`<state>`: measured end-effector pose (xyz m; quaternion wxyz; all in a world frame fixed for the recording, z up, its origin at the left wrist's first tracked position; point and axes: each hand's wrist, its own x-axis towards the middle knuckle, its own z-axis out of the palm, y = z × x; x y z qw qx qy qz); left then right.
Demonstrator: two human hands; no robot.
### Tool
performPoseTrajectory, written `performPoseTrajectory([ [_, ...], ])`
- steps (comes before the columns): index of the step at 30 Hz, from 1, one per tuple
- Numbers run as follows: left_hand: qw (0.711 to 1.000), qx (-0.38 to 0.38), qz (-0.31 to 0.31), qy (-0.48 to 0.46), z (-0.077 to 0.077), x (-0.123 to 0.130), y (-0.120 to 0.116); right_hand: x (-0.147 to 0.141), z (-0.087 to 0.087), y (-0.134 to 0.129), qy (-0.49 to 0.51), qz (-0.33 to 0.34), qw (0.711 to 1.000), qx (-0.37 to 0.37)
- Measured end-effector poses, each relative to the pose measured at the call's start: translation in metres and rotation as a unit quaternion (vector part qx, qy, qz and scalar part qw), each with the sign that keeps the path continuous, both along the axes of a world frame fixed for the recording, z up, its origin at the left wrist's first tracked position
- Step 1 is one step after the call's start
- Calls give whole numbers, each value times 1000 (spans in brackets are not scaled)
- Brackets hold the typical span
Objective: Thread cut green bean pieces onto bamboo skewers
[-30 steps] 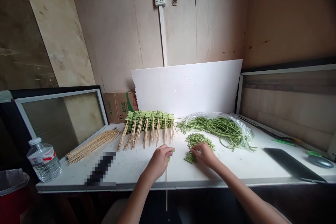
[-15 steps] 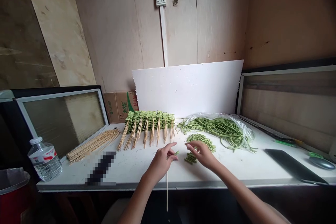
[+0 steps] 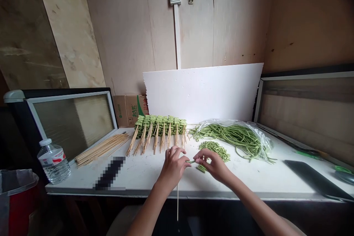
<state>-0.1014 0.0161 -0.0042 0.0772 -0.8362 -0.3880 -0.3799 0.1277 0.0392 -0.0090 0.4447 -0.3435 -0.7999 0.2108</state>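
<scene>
My left hand [image 3: 173, 164] is closed round a thin wooden skewer [image 3: 177, 202] that hangs down past the table's front edge. A short green bean piece [image 3: 191, 162] spans the gap between my two hands. The fingertips of my right hand [image 3: 210, 162] pinch its right end, while its left end meets my left fingers. Just beyond my right hand lies a heap of cut bean pieces [image 3: 215, 149], with a few more pieces [image 3: 201, 169] below it. Filled bean skewers [image 3: 162, 123] are stacked at the back, sticks toward me.
Long beans [image 3: 232, 136] lie in clear plastic at the back right. Bare skewers [image 3: 102, 148] and a water bottle [image 3: 54, 162] are on the left. A dark flat object [image 3: 315, 179] rests at the right. A white board [image 3: 204, 92] stands behind.
My right hand has come left to my left hand, and its fingers have closed on the bean piece. The bean piece now lies between both hands. The view has shifted slightly.
</scene>
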Motion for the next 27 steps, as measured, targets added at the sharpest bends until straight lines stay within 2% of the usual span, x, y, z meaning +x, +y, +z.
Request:
performPoseTrajectory([
  [5,1000,-21,-14,12,0,1,-1,-6,2,-6,-34,14,999,33],
  [10,997,-60,-44,-16,1,7,-5,-12,2,-10,-36,-2,998,55],
  [13,993,-85,-67,-36,-2,10,-5,-13,0,-11,-30,11,998,51],
  [17,986,-123,-92,-71,-5,11,-4,-12,0,-10,-7,52,998,15],
  [22,960,-218,-117,-131,0,10,-8,-7,3,-9,28,123,989,-71],
  [27,937,-273,-139,-166,-3,11,-7,-5,9,-10,12,123,989,-82],
])
